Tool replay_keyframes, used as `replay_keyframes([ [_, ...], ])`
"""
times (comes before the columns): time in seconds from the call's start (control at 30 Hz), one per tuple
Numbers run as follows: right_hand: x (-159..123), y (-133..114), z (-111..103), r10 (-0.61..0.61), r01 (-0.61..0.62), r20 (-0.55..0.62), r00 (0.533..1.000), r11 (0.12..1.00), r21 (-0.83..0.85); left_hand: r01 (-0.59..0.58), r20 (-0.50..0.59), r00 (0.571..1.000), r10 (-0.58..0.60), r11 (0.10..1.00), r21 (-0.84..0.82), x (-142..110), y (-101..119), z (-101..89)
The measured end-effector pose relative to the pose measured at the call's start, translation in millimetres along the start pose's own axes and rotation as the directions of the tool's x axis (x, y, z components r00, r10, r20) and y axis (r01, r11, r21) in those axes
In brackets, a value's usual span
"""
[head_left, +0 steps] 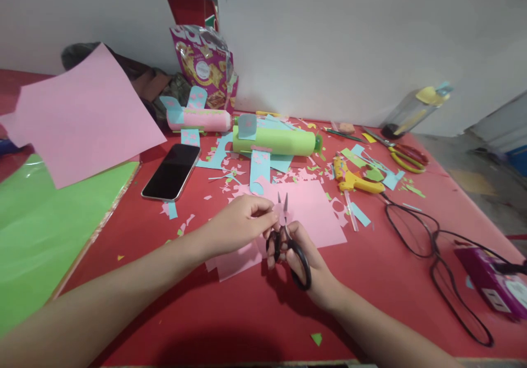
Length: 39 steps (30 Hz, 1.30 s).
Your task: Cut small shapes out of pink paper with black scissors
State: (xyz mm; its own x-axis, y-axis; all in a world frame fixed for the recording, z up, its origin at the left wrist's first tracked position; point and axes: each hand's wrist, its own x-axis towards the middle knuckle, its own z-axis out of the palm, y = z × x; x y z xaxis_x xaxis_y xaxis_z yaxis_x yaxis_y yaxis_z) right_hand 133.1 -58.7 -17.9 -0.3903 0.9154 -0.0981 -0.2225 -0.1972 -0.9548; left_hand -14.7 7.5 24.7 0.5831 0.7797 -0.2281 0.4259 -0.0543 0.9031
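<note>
My left hand (pixel 242 222) pinches a small piece of pink paper (pixel 280 213) between thumb and fingertips. Black-handled scissors (pixel 300 263) are gripped in my right hand (pixel 313 263), fingers through the loops. Their slightly parted blades point away from me and meet the pink piece. Under both hands lie larger pink sheets (pixel 317 208) on the red table (pixel 214 318). Just beyond stands out a green paper-covered tube (pixel 284 140) with light blue wing-like flaps, lying on its side. A similar pink tube (pixel 206 120) lies behind it to the left.
A phone (pixel 172 171), big pink sheet (pixel 86 115) and green sheet (pixel 49 236) occupy the left. On the right are a yellow glue gun (pixel 356 181) with its cord, red-and-yellow scissors (pixel 407 156), a bottle (pixel 411 112) and a purple power strip (pixel 489 280). Paper scraps litter the middle.
</note>
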Motion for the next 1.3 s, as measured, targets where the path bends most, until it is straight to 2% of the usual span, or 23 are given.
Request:
replay_keyframes([
  [0.17, 0.1, -0.9, 1.1, 0.005, -0.005, -0.017, 1.0, 1.0, -0.008, 0.0, -0.006, 1.0, 0.0, 1.0, -0.03, 0.6, -1.0, 2.4],
  [0.37, -0.8, -2.5, 1.9, 0.007, -0.008, -0.02, 1.0, 1.0, -0.026, -0.014, -0.025, 1.0, 0.016, 0.997, 0.076, 0.9, 0.1, -1.0],
  [0.73, -1.7, -1.5, 0.9, 0.014, -0.014, 0.002, 1.0, 0.998, -0.057, -0.031, -0.02, 0.999, 0.033, 0.993, 0.112, -1.8, 2.5, -4.8],
  [0.87, -2.3, -0.6, 0.8, -0.017, 0.017, 0.008, 1.0, 0.999, -0.051, -0.026, -0.011, 1.0, 0.028, 0.99, 0.136, -0.9, 2.5, -4.7],
  [1.3, -2.0, -2.9, 2.7, -0.018, 0.019, 0.02, 1.0, 0.999, -0.038, -0.012, -0.017, 1.0, 0.014, 0.994, 0.105, -2.1, 3.1, -9.3],
])
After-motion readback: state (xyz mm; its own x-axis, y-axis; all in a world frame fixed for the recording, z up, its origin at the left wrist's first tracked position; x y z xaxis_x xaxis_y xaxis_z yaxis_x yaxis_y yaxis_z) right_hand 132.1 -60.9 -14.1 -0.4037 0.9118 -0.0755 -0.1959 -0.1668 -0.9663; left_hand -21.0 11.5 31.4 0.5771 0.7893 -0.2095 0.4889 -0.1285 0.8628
